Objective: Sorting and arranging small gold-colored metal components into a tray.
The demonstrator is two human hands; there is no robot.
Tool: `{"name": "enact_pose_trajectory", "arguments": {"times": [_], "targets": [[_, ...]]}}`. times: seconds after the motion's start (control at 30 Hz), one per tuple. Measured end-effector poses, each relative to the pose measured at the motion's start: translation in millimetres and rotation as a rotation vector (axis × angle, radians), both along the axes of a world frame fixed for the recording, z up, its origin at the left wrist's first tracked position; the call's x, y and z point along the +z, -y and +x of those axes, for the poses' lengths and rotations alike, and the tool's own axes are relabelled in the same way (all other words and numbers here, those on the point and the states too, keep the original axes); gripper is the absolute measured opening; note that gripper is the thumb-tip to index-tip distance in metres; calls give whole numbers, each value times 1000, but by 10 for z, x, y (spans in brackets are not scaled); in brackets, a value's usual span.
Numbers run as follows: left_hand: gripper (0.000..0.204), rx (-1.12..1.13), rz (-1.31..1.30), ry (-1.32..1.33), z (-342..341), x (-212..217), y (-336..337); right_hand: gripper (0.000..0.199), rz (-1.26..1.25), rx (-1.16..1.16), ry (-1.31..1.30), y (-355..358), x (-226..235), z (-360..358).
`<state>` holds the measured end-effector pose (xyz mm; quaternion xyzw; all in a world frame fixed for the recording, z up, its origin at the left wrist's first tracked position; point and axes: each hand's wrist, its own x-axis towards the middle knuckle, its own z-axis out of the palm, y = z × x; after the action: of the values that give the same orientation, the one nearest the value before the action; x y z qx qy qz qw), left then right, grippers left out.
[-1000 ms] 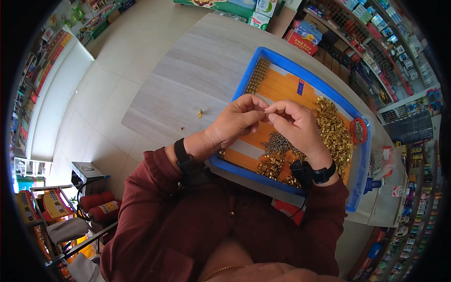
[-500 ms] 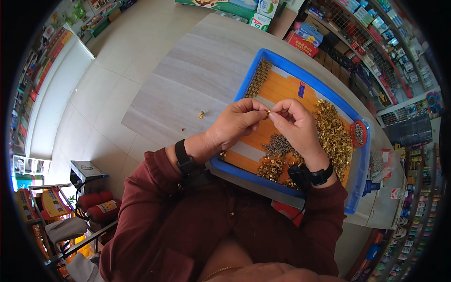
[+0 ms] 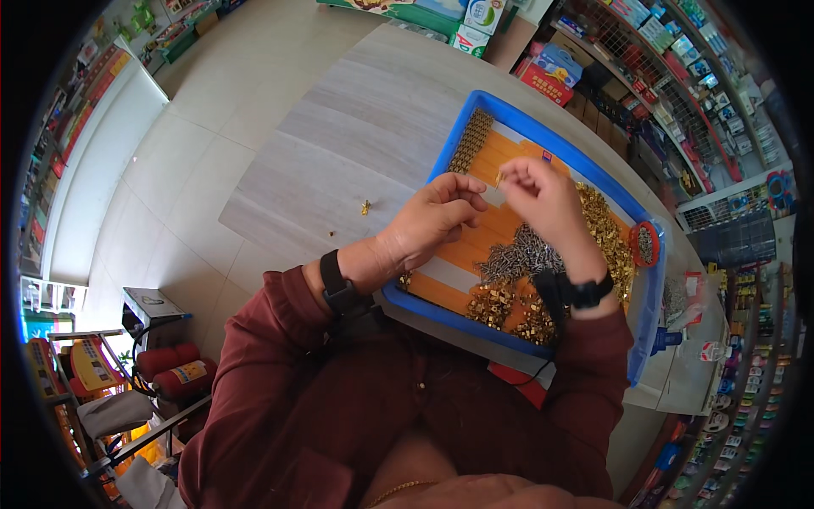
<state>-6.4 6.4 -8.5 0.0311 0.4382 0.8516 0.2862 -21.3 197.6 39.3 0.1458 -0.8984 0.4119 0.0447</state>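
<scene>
Assembly step over blue tray (image 3: 543,136): right hand (image 3: 543,199) pinches small brass piece (image 3: 499,177); left hand (image 3: 437,216) curled, contents unclear. Next needs careful fitting.

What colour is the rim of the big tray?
Blue. The rectangular plastic tray has a blue rim around an orange floor, seen best in the head view.

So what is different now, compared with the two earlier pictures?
The two hands have drawn slightly apart. The right hand has lifted a little toward the far side of the blue tray, pinching a small brass piece. The left hand stays curled above the tray. The heaps of brass parts and the tray stayed put.
</scene>
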Motion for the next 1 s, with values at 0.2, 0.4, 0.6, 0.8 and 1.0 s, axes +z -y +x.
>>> {"name": "enact_pose_trajectory", "arguments": {"times": [0.2,0.4,0.6,0.8,1.0], "targets": [[18,-129,33,-24,-4,34,56,27,185,-63,126,-134,-447,-670],[15,-152,36,-57,4,0,77,24,182,-119,85,-58,-686,-829],[15,-99,33,-58,23,15,50,19,248,-181,75,40,-568,-768],[14,-157,7,-75,22,5,37,21,251,-154,66,18,-589,-791],[15,-224,-106,-104,33,104,83,24,165,-11,249,-155,-269,-561]]}}
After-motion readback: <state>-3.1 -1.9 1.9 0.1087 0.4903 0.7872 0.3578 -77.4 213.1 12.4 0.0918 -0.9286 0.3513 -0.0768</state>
